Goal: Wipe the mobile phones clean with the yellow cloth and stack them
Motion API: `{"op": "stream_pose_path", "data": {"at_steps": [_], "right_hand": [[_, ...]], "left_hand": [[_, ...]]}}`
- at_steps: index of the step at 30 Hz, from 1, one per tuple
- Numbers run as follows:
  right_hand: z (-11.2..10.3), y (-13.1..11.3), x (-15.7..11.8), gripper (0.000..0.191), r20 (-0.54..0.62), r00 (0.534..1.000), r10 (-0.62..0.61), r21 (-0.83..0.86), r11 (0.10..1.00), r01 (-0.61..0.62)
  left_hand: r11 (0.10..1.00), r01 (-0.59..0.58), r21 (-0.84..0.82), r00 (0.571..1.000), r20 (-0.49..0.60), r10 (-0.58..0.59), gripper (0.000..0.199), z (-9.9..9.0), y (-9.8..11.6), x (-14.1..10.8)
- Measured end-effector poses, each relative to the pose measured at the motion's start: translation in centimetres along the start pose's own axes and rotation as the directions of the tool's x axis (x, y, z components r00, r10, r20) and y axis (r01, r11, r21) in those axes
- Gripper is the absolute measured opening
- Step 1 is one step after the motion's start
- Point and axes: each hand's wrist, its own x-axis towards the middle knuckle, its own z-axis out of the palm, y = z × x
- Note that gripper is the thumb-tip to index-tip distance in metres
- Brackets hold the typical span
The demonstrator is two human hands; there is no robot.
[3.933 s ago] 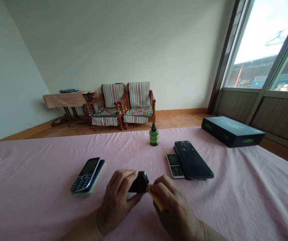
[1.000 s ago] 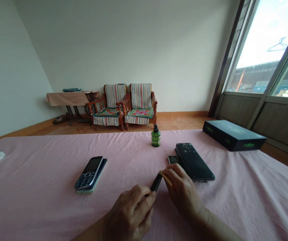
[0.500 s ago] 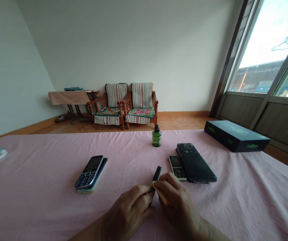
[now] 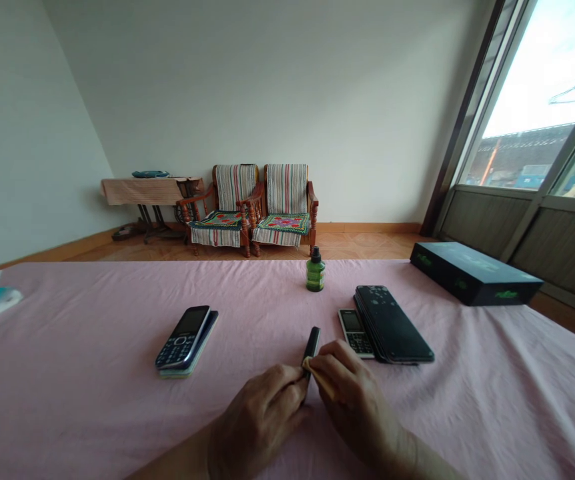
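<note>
One black phone point(image 4: 311, 344) between both hands point(image 4: 262, 417)

No text legible. Black box point(image 4: 472, 270): green lettering point(image 4: 506, 295) on the near side face, more green marks on the long side; characters unreadable. Blue-black keypad phone point(image 4: 183, 338): pale key markings and a faint mark below the screen, too small to read. White-edged keypad phone point(image 4: 356, 332): key markings and a mark above the screen, likewise unresolved. Green bottle point(image 4: 315, 273): no wording decipherable.
</note>
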Motion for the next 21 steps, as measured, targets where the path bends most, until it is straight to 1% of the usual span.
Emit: {"op": "stream_pose_path", "data": {"at_steps": [3,5,7,9,11,12,13,14,15,17,19,21], "right_hand": [[0.3,-0.4,-0.3,0.021,0.034,0.999,-0.002,0.086,0.996,-0.001],[0.1,-0.1,-0.3,0.019,0.004,1.0,0.018,0.103,0.994,-0.019],[-0.5,0.4,0.0,0.016,-0.096,0.994,0.061,0.084,0.995,-0.053],[-1.4,0.9,0.5,0.013,-0.233,0.968,0.09,0.031,0.996,-0.086],[-2.5,1.2,1.2,0.013,-0.349,0.934,0.071,-0.052,0.994,-0.095],[-3.0,1.3,1.6,0.013,-0.39,0.92,0.043,-0.105,0.99,-0.091],[-3.4,1.3,2.0,0.014,-0.406,0.914,0.003,-0.166,0.983,-0.077],[-3.7,1.3,2.4,0.015,-0.391,0.919,-0.043,-0.233,0.971,-0.054],[-3.8,1.4,2.8,0.016,-0.349,0.933,-0.09,-0.3,0.954,-0.02],[-3.6,1.5,3.3,0.02,-0.201,0.968,-0.151,-0.404,0.913,0.059],[-2.8,1.7,3.5,0.02,-0.053,0.987,-0.153,-0.432,0.894,0.116],[-2.0,2.0,3.6,0.019,0.041,0.991,-0.128,-0.393,0.91,0.134]], "left_hand": [[0.999,0.007,-0.038,1.0,-0.005,-0.008,0.02,-0.1,0.0,0.1],[0.999,0.008,-0.042,1.0,-0.009,-0.008,0.018,0.0,0.0,0.1],[0.999,0.004,-0.033,1.0,-0.024,-0.004,0.017,0.1,0.0,0.1],[1.0,-0.003,-0.027,0.999,-0.045,0.001,0.018,0.1,0.2,0.2],[1.0,-0.015,-0.027,0.998,-0.062,0.013,0.019,0.0,0.4,0.4],[0.999,-0.024,-0.025,0.997,-0.068,0.023,0.02,-0.1,0.5,0.6],[0.999,-0.032,-0.022,0.997,-0.072,0.031,0.021,-0.2,0.6,0.7],[0.999,-0.041,-0.017,0.996,-0.074,0.04,0.022,-0.3,0.7,0.8],[0.999,-0.049,-0.013,0.996,-0.076,0.048,0.023,-0.4,0.7,0.9],[0.998,-0.056,-0.011,0.995,-0.08,0.055,0.023,-0.4,0.8,1.0],[0.999,-0.035,-0.015,0.996,-0.079,0.034,0.021,-0.3,0.8,0.8],[1.0,0.006,-0.018,0.997,-0.071,-0.007,0.016,-0.1,0.7,0.6]]}}
